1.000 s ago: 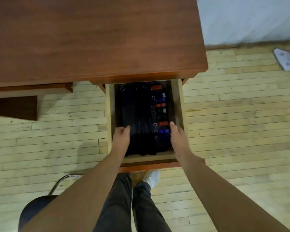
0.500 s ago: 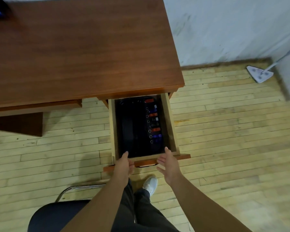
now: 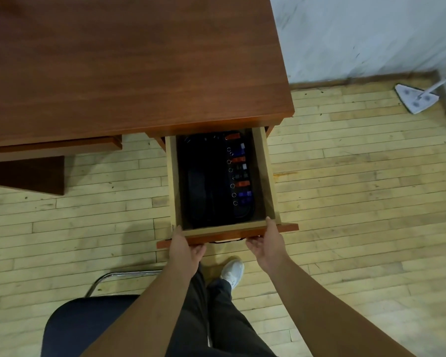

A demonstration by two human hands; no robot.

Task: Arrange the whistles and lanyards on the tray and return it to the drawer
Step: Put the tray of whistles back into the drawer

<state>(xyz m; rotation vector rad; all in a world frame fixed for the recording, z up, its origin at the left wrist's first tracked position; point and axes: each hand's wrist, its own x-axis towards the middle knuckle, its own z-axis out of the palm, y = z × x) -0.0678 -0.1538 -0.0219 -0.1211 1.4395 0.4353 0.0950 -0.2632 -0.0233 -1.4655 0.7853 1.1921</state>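
The wooden drawer [image 3: 265, 173] stands pulled out from under the desk. Inside it lies the black tray [image 3: 191, 150]. A column of several red, blue and black whistles [image 3: 240, 173] with small metal rings runs along the tray's right side. Dark lanyards [image 3: 197, 191] lie in the tray's left part, hard to tell apart in the shadow. My left hand [image 3: 186, 246] grips the left end of the drawer front, thumb on top and fingers below. My right hand [image 3: 267, 243] grips the front toward its right end the same way.
The brown desk top [image 3: 113, 60] fills the upper left. A dark chair with a chrome frame [image 3: 88, 328] stands at the lower left beside my legs and white shoe [image 3: 232, 271]. A white mop head [image 3: 416, 100] rests by the wall at the far right on the plank floor.
Both hands let go of the tray in the drawer, drew back toward me and took hold of the drawer front. The tray stays inside.
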